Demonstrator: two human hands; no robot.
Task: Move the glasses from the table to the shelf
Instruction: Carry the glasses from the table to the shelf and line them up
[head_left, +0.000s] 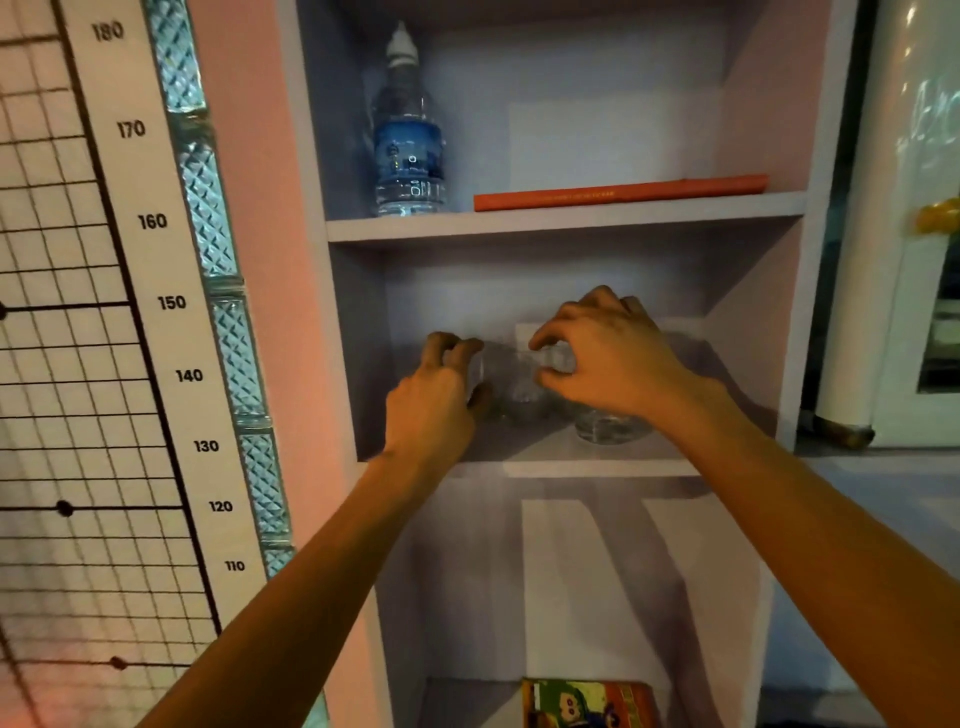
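Mid-frame, both hands are inside the middle compartment of the shelf (566, 467): the left hand (436, 395) curls around the side of one clear glass (514, 387), and just right of it the right hand (608, 358) grips a second glass (613, 426) from above, its base on or barely above the board, so placing looks nearly done, though the surface they came from is out of view and I cannot tell how many remain. Around them, a height chart (156, 260) fills the left of the frame, a water bottle (408, 140) and an orange book (618, 193) sit on the board above, and nothing blocks the compartment.
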